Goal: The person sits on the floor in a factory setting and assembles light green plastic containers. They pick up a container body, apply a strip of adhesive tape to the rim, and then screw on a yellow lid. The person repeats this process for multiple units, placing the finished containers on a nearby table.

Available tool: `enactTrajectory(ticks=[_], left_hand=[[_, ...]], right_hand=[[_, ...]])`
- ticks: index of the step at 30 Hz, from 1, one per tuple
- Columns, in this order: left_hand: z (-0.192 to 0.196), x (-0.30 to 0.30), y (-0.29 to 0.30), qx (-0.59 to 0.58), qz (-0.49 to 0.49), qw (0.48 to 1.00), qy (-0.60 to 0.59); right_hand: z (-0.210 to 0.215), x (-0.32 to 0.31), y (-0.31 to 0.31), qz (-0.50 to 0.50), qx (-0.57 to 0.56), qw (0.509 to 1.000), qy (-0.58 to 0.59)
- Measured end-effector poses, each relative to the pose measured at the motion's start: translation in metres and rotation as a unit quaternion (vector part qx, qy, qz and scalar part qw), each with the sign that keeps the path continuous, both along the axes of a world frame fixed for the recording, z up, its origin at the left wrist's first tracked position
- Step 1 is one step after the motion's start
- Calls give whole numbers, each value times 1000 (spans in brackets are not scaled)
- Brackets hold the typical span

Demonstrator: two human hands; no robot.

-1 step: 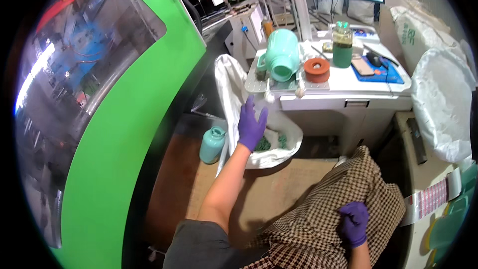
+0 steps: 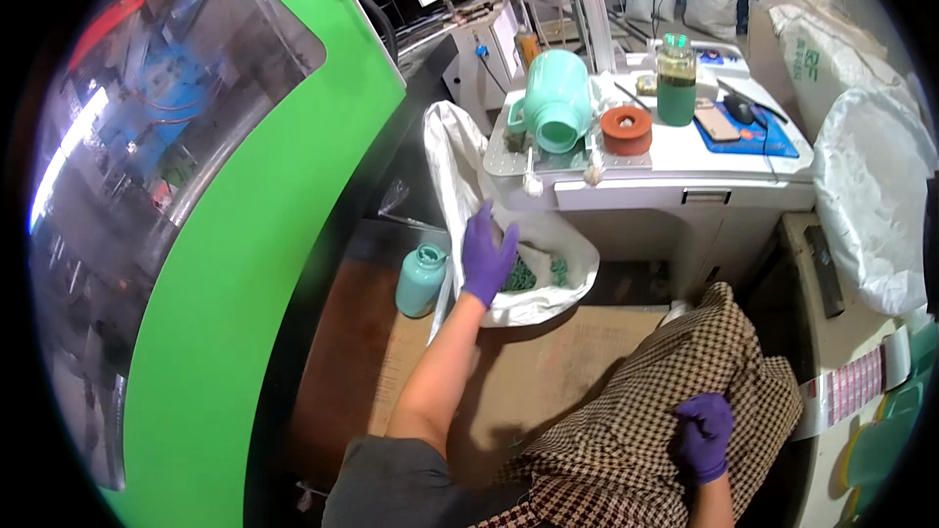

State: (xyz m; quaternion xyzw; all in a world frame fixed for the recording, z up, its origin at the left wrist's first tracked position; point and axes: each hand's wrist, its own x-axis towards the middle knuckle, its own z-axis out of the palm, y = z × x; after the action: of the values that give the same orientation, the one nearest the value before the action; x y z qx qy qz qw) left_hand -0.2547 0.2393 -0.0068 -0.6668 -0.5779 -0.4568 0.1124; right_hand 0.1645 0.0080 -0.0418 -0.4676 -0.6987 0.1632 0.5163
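Observation:
My left hand, in a purple glove, is over the mouth of a white sack, its fingers apart and nothing seen in them. Green scraps lie inside the sack. Just left of it, a teal bottle-shaped piece stands upright on the brown floor covering. My right hand, also gloved in purple, rests on the checked cloth over my lap. Its fingers are curled in, and whatever they may hold is hidden.
A green machine with a clear window fills the left side. On the white desk are a teal jug, an orange ring-shaped roll, a bottle of green liquid and a phone. A lined white bag stands right.
My left hand has come down slightly toward me over the sack. My right hand stays curled on the checked cloth. The view has shifted a little.

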Motion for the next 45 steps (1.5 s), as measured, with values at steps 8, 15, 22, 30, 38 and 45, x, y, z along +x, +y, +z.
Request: enactTrajectory(ticks=[8,15,22,30,38,45], left_hand=[[-116,-191,-41,-301,299,891,161],[-121,-255,2,-422,340,781,310],[-129,-280,-67,-315,151,909,227],[22,-48,-159,-22,-126,976,175],[11,170,-206,-1,-321,947,15],[5,204,-201,28,-421,906,19]], right_hand=[[-6,9,-3,-55,-28,998,24],[-3,2,8,-65,11,998,-10],[-2,1,10,-25,5,1000,-7],[23,-4,4,-7,-31,999,-6],[84,-38,-24,66,76,978,-185],[73,-30,-28,82,-104,971,-199]])
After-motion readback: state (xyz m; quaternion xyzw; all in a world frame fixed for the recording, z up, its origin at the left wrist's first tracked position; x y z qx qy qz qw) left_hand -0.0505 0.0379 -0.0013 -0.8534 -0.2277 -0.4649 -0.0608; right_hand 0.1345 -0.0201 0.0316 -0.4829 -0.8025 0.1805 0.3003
